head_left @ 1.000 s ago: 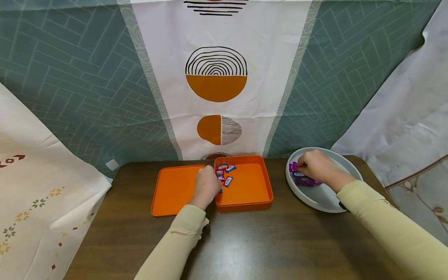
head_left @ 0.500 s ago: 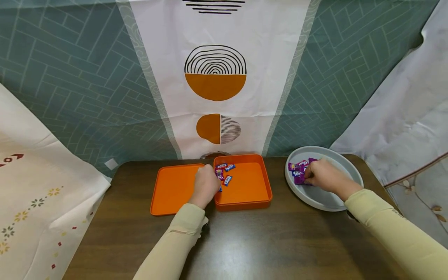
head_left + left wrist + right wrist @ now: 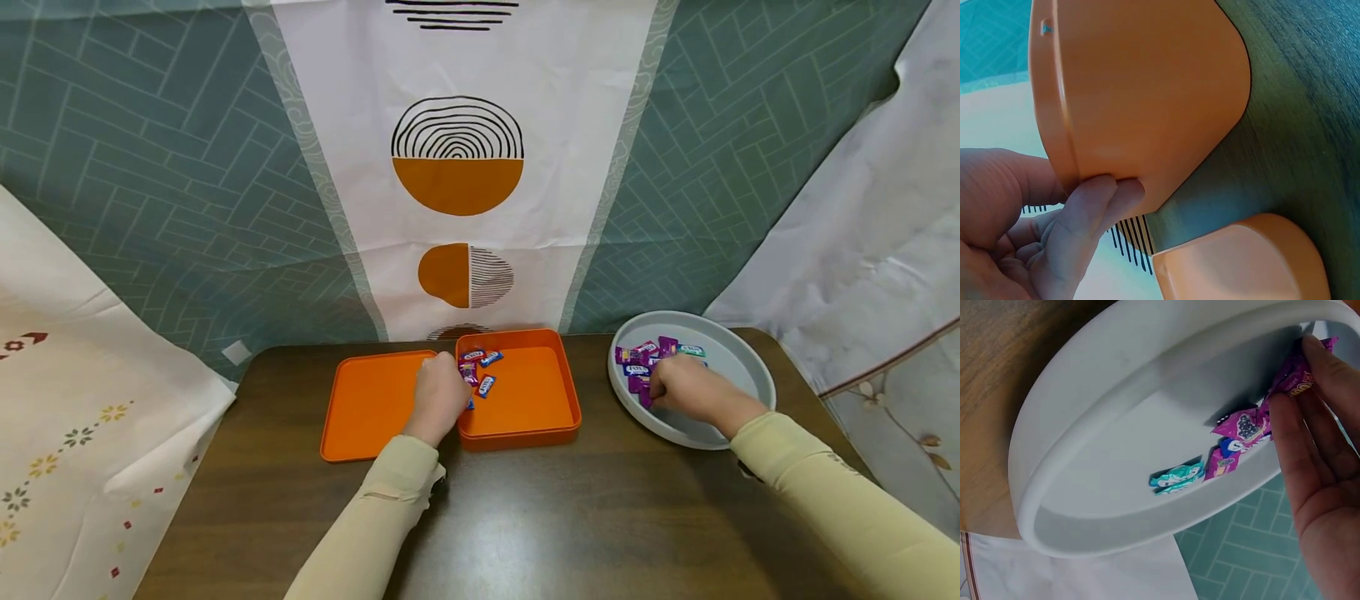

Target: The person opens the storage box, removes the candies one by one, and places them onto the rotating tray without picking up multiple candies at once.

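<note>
My left hand [image 3: 441, 393] grips the left wall of an orange box [image 3: 536, 387]. In the left wrist view, the thumb and fingers pinch that wall [image 3: 1141, 106] at its rim. Several small wrapped candies lie inside along the box's left side, among them a blue one [image 3: 486, 386]; the hand hides part of them. My right hand [image 3: 693, 387] reaches into a round grey tray [image 3: 738, 379]. Between its thumb and fingers it pinches a purple-wrapped candy [image 3: 1294, 375]. Other purple candies and a teal one [image 3: 1177, 478] lie beside it on the tray floor.
A shallow orange lid [image 3: 371, 408] lies on the brown wooden table [image 3: 525, 525], left of the box. A patterned cloth [image 3: 465, 75] hangs behind the table. White cloths hang at both sides.
My right hand has shifted right and toward the near side of the tray, uncovering more purple candies and the teal one. The left hand keeps its grip on the box.
</note>
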The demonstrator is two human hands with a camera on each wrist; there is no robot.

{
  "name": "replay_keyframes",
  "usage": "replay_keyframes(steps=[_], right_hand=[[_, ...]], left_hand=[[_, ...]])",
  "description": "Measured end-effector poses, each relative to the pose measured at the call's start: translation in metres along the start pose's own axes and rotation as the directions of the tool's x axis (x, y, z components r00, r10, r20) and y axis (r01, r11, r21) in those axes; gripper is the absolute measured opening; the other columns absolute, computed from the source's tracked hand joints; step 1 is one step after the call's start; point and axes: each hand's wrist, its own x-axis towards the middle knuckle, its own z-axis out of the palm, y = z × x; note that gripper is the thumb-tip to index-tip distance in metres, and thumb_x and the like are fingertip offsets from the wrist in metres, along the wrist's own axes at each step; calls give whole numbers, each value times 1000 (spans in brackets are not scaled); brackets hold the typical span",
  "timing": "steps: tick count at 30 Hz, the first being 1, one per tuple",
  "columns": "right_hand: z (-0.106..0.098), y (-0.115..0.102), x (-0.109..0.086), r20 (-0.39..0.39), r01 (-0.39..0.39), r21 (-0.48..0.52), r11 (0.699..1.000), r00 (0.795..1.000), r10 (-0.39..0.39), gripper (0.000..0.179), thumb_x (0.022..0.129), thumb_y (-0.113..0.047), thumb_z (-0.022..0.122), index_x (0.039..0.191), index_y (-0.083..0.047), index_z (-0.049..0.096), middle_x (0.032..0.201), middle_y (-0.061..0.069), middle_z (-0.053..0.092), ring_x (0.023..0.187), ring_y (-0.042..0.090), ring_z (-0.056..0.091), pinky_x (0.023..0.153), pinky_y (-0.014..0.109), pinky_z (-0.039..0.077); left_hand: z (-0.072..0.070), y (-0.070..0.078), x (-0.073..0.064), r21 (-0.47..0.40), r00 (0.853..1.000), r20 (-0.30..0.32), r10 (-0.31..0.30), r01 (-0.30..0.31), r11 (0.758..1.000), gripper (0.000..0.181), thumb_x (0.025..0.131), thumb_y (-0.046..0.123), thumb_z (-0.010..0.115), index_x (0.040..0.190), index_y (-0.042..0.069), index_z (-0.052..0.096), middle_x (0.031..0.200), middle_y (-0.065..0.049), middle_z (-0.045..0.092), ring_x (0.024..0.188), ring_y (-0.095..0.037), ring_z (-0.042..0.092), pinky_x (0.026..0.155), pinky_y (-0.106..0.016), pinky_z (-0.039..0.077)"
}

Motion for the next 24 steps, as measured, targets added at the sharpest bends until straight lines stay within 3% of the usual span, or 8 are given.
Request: replay_keyframes(steps=[19,24], right_hand=[[0,-1,5,-12,20,-14,1000,1000,-21,15,68,-14,81,61,-20,69,58,-14,61,52,-1,46,48,18,42],[-7,-7,11,0,-47,-16,999,999,47,13,70,-20,79,63,-21,69,53,-16,57,50,1,47,51,20,42]], left_hand=[[0,0,1,-15,999,20,-30,30,999,38,72,14,78,102,-2,62,89,-15,68,67,-25,65,57,-33,58],[1,0,2,-13,1000,4,-16,16,1000,36,71,13,77,101,-2,62,88,-15,68,67,-25,65,58,-34,58]])
